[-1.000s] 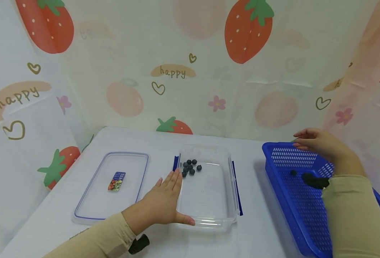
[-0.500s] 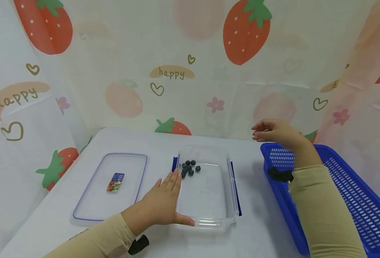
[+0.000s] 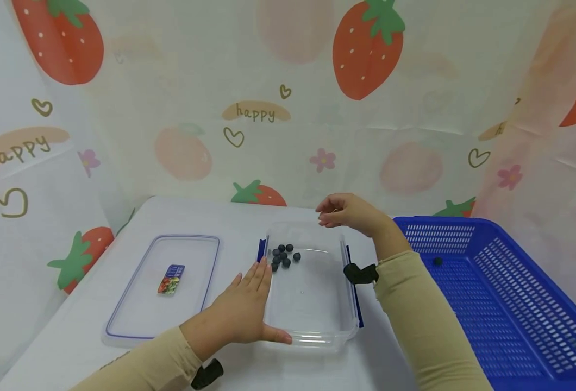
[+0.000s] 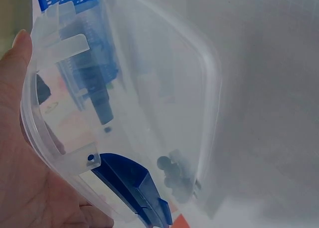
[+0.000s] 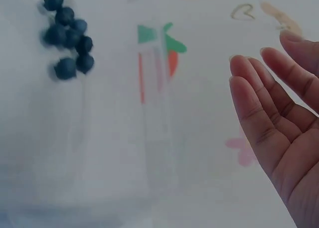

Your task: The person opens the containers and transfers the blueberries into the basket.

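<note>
A clear plastic box with blue side clips stands mid-table, several blueberries grouped in its far left corner. My left hand lies along the box's left wall, fingers straight and thumb spread at the near rim; the left wrist view shows the palm against the rim. Above the box's far right corner hovers my right hand, fingers bent. In the right wrist view its fingers are loosely curved, with blueberries off to the left. I cannot tell whether the right fingertips hold something small.
A blue perforated basket sits on the right, with one dark blueberry visible inside. To the left lies a clear lid with a blue seal and a printed label. A printed curtain hangs behind the table.
My right hand has moved left from above the basket to above the far right corner of the box. The left hand stays at the box's left wall.
</note>
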A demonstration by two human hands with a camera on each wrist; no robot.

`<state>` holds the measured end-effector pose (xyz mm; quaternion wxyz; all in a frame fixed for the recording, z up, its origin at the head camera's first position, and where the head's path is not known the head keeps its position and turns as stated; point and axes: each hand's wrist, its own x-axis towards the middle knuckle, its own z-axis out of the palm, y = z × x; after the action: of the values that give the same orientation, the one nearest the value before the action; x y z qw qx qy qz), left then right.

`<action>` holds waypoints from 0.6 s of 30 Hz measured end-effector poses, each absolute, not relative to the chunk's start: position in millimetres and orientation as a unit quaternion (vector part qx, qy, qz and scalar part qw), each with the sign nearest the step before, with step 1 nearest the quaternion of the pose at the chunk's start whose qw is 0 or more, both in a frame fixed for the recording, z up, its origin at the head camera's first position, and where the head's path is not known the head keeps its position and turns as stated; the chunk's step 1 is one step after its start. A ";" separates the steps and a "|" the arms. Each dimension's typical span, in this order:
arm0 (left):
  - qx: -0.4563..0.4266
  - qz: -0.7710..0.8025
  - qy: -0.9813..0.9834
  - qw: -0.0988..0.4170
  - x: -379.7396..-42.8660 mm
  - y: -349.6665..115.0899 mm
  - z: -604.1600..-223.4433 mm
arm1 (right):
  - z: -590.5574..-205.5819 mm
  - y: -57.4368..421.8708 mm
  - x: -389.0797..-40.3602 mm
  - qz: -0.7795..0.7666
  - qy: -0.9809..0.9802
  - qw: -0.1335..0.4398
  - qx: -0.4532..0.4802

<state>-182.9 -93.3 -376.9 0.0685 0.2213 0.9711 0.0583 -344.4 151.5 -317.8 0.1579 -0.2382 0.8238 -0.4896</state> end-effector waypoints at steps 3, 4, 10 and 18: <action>0.220 0.058 0.971 0.068 -183.4 -93.7 -378.0 | -327.8 134.0 -344.8 -0.496 0.820 0.169 -0.230; 0.221 0.058 0.971 0.068 -183.6 -93.9 -378.5 | -330.6 128.7 -344.4 -0.496 0.820 0.171 -0.229; 0.227 0.061 0.970 0.062 -183.4 -94.2 -378.9 | -343.5 103.8 -340.9 -0.497 0.821 0.177 -0.220; 0.227 0.065 0.970 0.059 -183.2 -94.0 -377.7 | -360.2 84.2 -343.1 -0.481 0.839 0.171 -0.187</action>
<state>-183.2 -94.0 -377.7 0.0586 0.2268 0.9700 0.0651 -343.1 84.2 -360.2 0.1711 -0.1870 0.8393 -0.4809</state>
